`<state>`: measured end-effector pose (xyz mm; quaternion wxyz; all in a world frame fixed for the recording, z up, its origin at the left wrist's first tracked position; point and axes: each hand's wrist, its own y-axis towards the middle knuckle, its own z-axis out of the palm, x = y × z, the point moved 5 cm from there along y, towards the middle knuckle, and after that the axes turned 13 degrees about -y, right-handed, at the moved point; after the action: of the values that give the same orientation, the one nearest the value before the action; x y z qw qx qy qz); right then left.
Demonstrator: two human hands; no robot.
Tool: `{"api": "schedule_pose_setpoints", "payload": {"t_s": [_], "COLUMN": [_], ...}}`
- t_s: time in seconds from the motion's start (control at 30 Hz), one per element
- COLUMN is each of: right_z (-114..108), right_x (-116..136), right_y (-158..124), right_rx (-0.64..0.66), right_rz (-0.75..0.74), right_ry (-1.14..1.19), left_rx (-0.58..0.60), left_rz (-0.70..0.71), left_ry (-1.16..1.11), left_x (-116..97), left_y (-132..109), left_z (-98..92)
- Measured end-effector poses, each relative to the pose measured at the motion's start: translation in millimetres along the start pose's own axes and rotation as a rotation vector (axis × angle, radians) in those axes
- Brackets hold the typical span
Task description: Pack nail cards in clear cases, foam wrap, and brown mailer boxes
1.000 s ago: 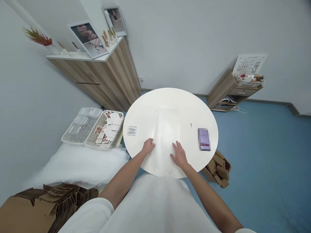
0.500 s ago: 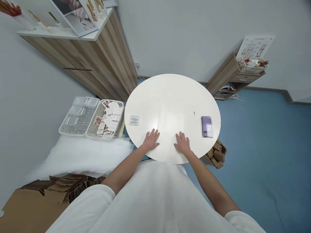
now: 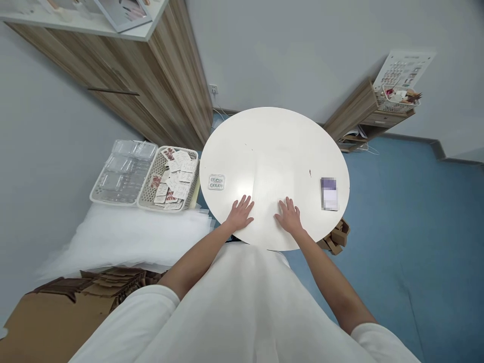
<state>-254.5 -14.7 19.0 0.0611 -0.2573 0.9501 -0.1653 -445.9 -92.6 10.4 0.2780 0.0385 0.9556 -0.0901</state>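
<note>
White counter [image 3: 280, 131] lay under both my hands, and neither held anything. On my left hand [image 3: 240, 216] the fingers were open and spread, palm down, apparently flat on the surface, with the thumb turned inward. On my right hand [image 3: 289, 217] they were open too, a little more bent, the thumb also pointing inward. A faint line ran up the counter just beside my left fingertips; whether it was a sheet's edge or only glare, I could not tell. As I judged it, doing this well meant light, even pressure through both palms, loose fingers, and no sideways drag from either hand. A clear case [image 3: 217, 182] lay near the counter's left edge, ahead of my left hand and apart from it. A purple and white block [image 3: 329, 194], too blurred to name, lay near the right edge, well apart from my right hand. My forearms slanted forward and inward from wide-set elbows, wrists nearly straight, so both hands rested close to the near edge, roughly level with each other. Left of the counter stood a basket [image 3: 145, 189] of cards [image 3: 176, 176].
</note>
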Motion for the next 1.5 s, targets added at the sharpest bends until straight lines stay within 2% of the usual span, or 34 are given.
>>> {"api": "schedule_pose_setpoints", "payload": {"t_s": [0.1,0.27,0.33,0.43,0.63,0.73,0.87,1.03,1.17,1.27,1.5], "right_z": [-10.6,-28.4,-33.6,-38.8,-40.3,-45.2,-53.7,-58.7,-58.8,-53.2,-25.7], "right_x": [28.1,91.9,117.3,149.4,192.3,205.5,215.1,207.0,179.1,144.4,48.4], "right_y": [13.0,41.5,52.2,66.5,85.9,91.5,93.0,86.2,71.2,52.9,7.9], "right_rx": [-0.051,-0.034,0.018,0.089,0.281,0.334,0.369,0.347,0.314,0.304,0.215], "right_rz": [-0.048,-0.16,-0.194,-0.199,-0.131,-0.139,-0.21,-0.226,-0.156,-0.07,0.024], "right_ry": [0.059,0.289,0.433,0.648,1.132,1.288,1.36,1.371,1.357,1.322,1.258], "left_rx": [-0.105,-0.371,-0.437,-0.469,-0.479,-0.481,-0.493,-0.534,-0.568,-0.506,-0.271], "left_rz": [-0.051,-0.247,-0.326,-0.439,-0.61,-0.594,-0.583,-0.562,-0.493,-0.434,-0.287], "left_ry": [-0.052,-0.271,-0.409,-0.625,-0.988,-1.111,-1.167,-1.213,-1.261,-1.286,-1.222], "left_x": [22.6,87.0,111.4,138.0,163.8,167.7,170.6,168.1,148.7,118.3,26.2], "left_y": [-11.2,-38.2,-44.9,-44.8,-31.1,-27.2,-27.0,-26.8,-24.5,-19.7,4.2], "left_z": [-20.0,-60.0,-68.6,-71.9,-66.2,-63.7,-60.6,-54.4,-48.4,-40.6,-9.7]}}
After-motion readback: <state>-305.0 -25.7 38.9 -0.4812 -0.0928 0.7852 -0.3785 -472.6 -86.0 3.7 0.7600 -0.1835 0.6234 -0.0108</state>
